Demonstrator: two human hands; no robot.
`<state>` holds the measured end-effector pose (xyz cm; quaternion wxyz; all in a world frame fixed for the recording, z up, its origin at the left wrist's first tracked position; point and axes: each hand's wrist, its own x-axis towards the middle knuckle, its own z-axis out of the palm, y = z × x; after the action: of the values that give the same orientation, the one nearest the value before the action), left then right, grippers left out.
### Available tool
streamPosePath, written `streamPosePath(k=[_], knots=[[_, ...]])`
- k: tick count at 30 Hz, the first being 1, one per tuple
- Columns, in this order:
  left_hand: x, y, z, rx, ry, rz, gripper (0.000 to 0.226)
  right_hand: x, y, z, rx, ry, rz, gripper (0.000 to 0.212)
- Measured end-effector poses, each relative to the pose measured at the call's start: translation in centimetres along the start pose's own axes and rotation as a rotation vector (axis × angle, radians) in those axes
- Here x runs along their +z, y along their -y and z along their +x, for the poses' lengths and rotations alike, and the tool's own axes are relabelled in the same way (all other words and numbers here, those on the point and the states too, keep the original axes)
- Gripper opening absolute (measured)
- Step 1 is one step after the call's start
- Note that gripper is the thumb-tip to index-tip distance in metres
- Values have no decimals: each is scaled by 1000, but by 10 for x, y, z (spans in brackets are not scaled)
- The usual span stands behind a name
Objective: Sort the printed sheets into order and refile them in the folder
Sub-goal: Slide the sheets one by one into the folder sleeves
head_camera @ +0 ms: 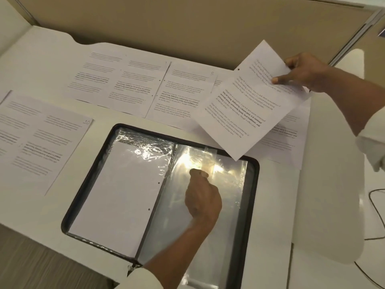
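An open black zip folder (68,213) lies on the white desk in front of me. Its left page holds a blank-looking white sheet (120,195) inside a clear sleeve. On the right lies an empty clear sleeve (231,197), and my left hand (202,199) pinches its top edge near the middle. My right hand (306,70) holds a printed sheet (248,103) by its upper corner, lifted above the desk beyond the folder's far right corner. Several more printed sheets (129,86) lie in rows on the desk behind and left of the folder.
A beige partition wall (187,21) stands along the back of the desk. A black cable (375,215) curls over the desk at the right edge. A sheet marked 10 (45,140) lies left of the folder, one marked 5 (187,90) behind it.
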<state>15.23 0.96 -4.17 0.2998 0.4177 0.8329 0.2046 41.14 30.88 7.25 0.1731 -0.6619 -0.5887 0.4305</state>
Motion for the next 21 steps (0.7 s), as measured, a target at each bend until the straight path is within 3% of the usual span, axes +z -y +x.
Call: streamPosePath(k=[3, 5, 11, 16, 21], knots=[[-6, -1, 0, 43, 6, 29, 49, 6, -2, 5, 53, -1, 64, 38], [-10, 1, 0, 108, 3, 53, 59, 9, -3, 9, 93, -19, 82, 33], [-7, 12, -7, 366, -165, 179, 18, 8, 10, 6, 119, -48, 13, 41], [-14, 10, -11, 545, -190, 320, 16, 2, 23, 8, 134, 2, -143, 36], [-19, -1, -13, 567, -121, 382, 18, -3, 43, 17, 115, 97, -275, 28]])
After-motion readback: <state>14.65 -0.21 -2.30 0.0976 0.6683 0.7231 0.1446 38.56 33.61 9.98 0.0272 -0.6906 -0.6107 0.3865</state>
